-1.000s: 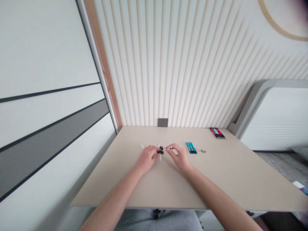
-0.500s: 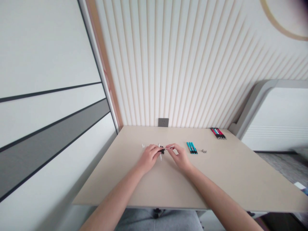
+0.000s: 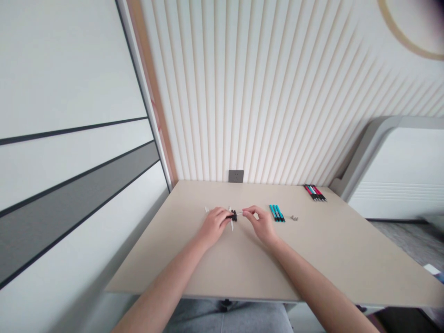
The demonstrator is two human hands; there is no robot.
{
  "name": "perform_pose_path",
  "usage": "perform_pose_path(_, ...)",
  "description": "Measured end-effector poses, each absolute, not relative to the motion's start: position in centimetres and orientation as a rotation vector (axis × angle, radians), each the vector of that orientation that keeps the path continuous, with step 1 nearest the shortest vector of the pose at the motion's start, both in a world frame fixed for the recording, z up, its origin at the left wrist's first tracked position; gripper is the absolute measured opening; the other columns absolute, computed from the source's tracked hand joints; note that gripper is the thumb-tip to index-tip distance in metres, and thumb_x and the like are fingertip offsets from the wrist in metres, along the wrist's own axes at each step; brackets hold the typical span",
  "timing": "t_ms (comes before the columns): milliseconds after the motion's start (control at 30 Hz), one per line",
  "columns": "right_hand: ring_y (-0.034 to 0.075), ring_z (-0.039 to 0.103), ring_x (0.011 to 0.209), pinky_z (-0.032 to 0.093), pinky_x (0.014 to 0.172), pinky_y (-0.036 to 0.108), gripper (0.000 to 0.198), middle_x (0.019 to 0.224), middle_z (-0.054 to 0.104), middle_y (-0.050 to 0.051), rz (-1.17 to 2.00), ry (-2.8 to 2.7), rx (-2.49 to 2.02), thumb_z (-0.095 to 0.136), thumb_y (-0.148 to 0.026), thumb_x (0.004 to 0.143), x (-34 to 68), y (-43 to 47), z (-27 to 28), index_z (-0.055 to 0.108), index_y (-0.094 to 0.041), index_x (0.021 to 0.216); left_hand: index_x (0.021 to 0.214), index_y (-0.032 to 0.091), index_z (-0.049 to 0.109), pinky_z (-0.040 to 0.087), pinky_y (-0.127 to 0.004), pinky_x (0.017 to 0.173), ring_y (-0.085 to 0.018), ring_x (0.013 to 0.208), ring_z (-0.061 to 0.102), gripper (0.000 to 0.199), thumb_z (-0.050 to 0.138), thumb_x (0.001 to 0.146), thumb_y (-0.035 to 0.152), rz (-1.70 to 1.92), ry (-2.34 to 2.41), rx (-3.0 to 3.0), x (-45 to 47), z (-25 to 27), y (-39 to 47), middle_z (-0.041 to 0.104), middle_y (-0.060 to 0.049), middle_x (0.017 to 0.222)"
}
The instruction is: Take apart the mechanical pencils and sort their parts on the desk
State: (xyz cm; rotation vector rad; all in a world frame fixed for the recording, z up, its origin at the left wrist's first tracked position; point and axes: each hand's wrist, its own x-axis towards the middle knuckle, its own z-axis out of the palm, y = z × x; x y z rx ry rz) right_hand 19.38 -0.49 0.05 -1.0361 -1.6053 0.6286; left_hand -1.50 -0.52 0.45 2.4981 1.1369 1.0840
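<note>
One slim black piece (image 3: 229,216) is just above the middle of the desk (image 3: 243,268), pinched between the fingers of the person's left hand (image 3: 212,225). From the other side, the fingers of the right hand (image 3: 262,225) grip a thin pale rod (image 3: 240,213), which points left at the black piece; whether its tip has gone inside is too small to tell. Beside the left fingertips lie short black parts (image 3: 235,218), with a white strip (image 3: 232,226) just nearer the person. Small clear pieces (image 3: 206,209) lie beyond the left hand. Right of the right hand, bright blue barrels (image 3: 276,213) lie side by side, with little greyish bits (image 3: 294,218) next to them. Farther off, at the desk's back right, is a row of red, black and blue pens (image 3: 315,193). A dark wall socket (image 3: 236,176) sits on the ribbed wall (image 3: 225,92) behind.
</note>
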Motion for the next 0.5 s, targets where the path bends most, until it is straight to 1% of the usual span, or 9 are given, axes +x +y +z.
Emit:
perform_pose_path(100,0.021,0.066,0.082,0.049,0.077,0.035,0.027,0.085,0.073,0.007,0.635,-1.643,-1.025,0.061,-0.044,0.086,19.2,-0.6,-0.1,0.070,-0.020,0.080,0.103,0.022,0.064,0.044,-0.035,0.084,-0.020,0.094,0.058,0.015,0.054,0.093,0.022,1.052,1.127,2.543,-1.6,0.4,-0.6,0.065,-0.006,0.098)
perform_pose_path(200,0.021,0.065,0.080,0.049,0.076,0.035,0.024,0.083,0.072,0.006,0.578,-1.695,-0.972,0.060,-0.042,0.087,19.0,-0.8,0.0,0.070,-0.021,0.081,0.102,0.022,0.064,0.044,-0.035,0.083,-0.021,0.095,0.059,0.014,0.055,0.092,0.022,1.021,1.124,2.556,-1.5,0.5,-0.5,0.066,-0.006,0.098)
perform_pose_path(233,0.020,0.065,0.080,0.049,0.077,0.036,0.023,0.083,0.072,0.006,0.548,-1.713,-0.952,0.060,-0.041,0.087,19.0,-0.8,0.1,0.071,-0.022,0.084,0.102,0.022,0.064,0.044,-0.035,0.083,-0.021,0.095,0.059,0.013,0.055,0.092,0.022,1.021,1.129,2.548,-1.5,0.5,-0.5,0.066,-0.006,0.098)
perform_pose_path(300,0.020,0.064,0.081,0.049,0.078,0.037,0.023,0.085,0.072,0.006,0.484,-1.745,-0.915,0.060,-0.040,0.088,19.1,-0.8,0.3,0.070,-0.023,0.099,0.102,0.021,0.064,0.044,-0.035,0.082,-0.021,0.094,0.060,0.013,0.055,0.092,0.021,1.045,1.152,2.518,-1.3,0.5,-0.4,0.067,-0.007,0.098)
perform_pose_path(367,0.020,0.063,0.080,0.049,0.079,0.038,0.032,0.086,0.071,0.005,0.419,-1.771,-0.895,0.059,-0.039,0.089,19.4,-0.6,0.5,0.065,-0.024,0.116,0.102,0.021,0.064,0.045,-0.035,0.083,-0.021,0.094,0.060,0.014,0.054,0.092,0.021,1.078,1.176,2.494,-1.2,0.5,-0.4,0.067,-0.007,0.098)
perform_pose_path(400,0.020,0.062,0.080,0.049,0.080,0.038,0.035,0.086,0.071,0.005,0.382,-1.778,-0.903,0.057,-0.039,0.089,19.8,-0.4,0.6,0.062,-0.024,0.121,0.103,0.021,0.063,0.045,-0.036,0.083,-0.021,0.094,0.060,0.014,0.054,0.092,0.021,1.089,1.183,2.489,-1.2,0.5,-0.4,0.067,-0.007,0.098)
perform_pose_path(433,0.020,0.062,0.080,0.048,0.080,0.037,0.035,0.086,0.070,0.005,0.341,-1.782,-0.930,0.055,-0.039,0.091,20.3,-0.1,0.7,0.062,-0.024,0.122,0.104,0.021,0.063,0.045,-0.036,0.083,-0.021,0.094,0.060,0.015,0.053,0.092,0.020,1.095,1.188,2.488,-1.2,0.4,-0.4,0.067,-0.007,0.098)
perform_pose_path(500,0.020,0.061,0.082,0.047,0.081,0.037,0.031,0.089,0.069,0.006,0.244,-1.785,-1.059,0.051,-0.037,0.093,21.6,0.5,0.8,0.066,-0.022,0.115,0.105,0.021,0.062,0.045,-0.036,0.084,-0.021,0.094,0.060,0.016,0.053,0.092,0.020,1.093,1.202,2.487,-1.4,0.3,-0.3,0.067,-0.006,0.099)
